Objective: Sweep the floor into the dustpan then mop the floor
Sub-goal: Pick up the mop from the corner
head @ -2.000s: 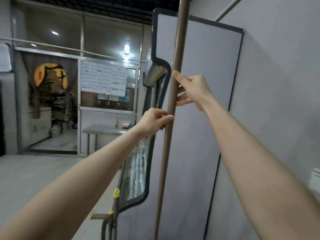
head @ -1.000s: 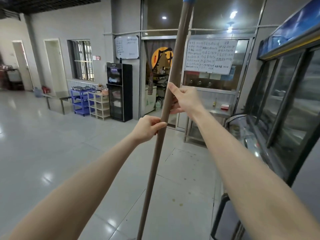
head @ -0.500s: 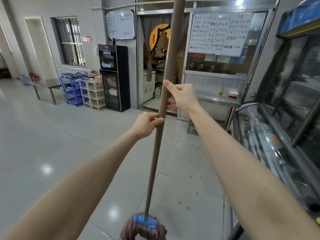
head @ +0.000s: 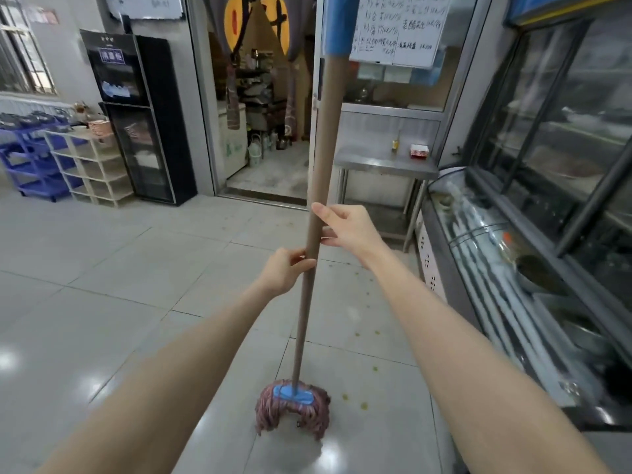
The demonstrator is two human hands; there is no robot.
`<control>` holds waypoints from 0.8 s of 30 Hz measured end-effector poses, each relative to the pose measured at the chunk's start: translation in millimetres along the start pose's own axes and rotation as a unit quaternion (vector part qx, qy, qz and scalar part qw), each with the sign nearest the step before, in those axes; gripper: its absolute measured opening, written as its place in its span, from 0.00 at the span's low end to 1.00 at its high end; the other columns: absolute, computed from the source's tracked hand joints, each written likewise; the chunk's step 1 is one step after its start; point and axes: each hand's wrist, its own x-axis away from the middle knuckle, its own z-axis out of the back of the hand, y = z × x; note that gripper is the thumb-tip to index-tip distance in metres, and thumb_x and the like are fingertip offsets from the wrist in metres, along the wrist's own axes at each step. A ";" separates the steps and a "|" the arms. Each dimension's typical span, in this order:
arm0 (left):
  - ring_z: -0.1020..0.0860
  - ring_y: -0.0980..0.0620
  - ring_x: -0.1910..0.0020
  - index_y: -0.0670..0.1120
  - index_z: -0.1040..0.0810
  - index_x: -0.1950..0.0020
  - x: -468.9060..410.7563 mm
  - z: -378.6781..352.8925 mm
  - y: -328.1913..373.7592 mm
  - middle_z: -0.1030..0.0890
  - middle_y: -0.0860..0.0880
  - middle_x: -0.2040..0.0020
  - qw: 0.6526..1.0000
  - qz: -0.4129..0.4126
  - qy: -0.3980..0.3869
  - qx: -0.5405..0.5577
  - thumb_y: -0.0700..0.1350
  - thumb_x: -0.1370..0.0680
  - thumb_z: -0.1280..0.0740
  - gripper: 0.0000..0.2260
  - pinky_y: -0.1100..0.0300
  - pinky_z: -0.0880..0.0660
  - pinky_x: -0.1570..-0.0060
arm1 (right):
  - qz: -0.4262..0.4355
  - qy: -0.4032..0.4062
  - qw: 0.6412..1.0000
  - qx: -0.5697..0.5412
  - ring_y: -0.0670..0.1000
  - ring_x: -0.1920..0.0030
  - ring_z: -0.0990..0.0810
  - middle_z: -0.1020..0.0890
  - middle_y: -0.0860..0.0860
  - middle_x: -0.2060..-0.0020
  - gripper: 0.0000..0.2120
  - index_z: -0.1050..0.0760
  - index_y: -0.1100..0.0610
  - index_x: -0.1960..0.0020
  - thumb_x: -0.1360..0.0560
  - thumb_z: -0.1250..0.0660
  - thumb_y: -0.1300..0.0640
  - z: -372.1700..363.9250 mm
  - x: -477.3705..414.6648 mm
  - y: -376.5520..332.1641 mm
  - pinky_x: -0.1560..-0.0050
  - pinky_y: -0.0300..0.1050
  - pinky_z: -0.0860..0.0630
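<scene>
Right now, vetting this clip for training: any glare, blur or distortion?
Head view: white glare patches sit on the glossy floor; wide-angle distortion slants and bows the display case; the mop handle looks soft close to the lens, the mop head clearer.

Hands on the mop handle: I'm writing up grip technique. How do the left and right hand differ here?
The left hand sits lower on the mop handle; the right hand sits higher. The left hand wraps the handle with curled fingers; the right hand lays its thumb upward against it, with its fingers reaching in from the side. Both grip the same handle, from opposite sides.
</scene>
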 end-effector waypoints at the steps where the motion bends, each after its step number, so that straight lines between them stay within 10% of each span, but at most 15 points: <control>1: 0.30 0.55 0.66 0.37 0.20 0.52 -14.0 1.6 -15.7 0.26 0.50 0.66 1.000 0.000 -0.006 -0.002 0.41 0.21 0.35 0.08 0.62 0.32 0.62 | -0.019 0.009 1.000 0.003 0.54 0.60 0.19 0.20 0.68 0.51 0.18 0.21 0.69 0.47 0.23 0.33 0.52 -8.0 -14.3 11.8 0.54 0.43 0.19; 11: 0.26 0.54 0.61 0.42 0.19 0.45 -78.9 -22.6 -123.7 0.22 0.50 0.62 0.994 0.038 -0.095 0.047 0.39 0.21 0.35 0.08 0.73 0.32 0.66 | -0.176 0.049 0.983 -0.029 0.41 0.69 0.19 0.19 0.54 0.61 0.11 0.22 0.62 0.50 0.21 0.36 0.53 -50.3 -70.5 123.8 0.67 0.31 0.24; 24: 0.22 0.56 0.58 0.44 0.19 0.43 -14.0 -31.8 -78.2 0.19 0.52 0.55 0.992 -0.005 -0.076 0.098 0.40 0.23 0.32 0.09 0.71 0.29 0.57 | -0.125 0.117 0.985 -0.001 0.47 0.60 0.19 0.18 0.51 0.55 0.08 0.22 0.54 0.46 0.21 0.36 0.52 -41.4 15.3 63.2 0.57 0.37 0.22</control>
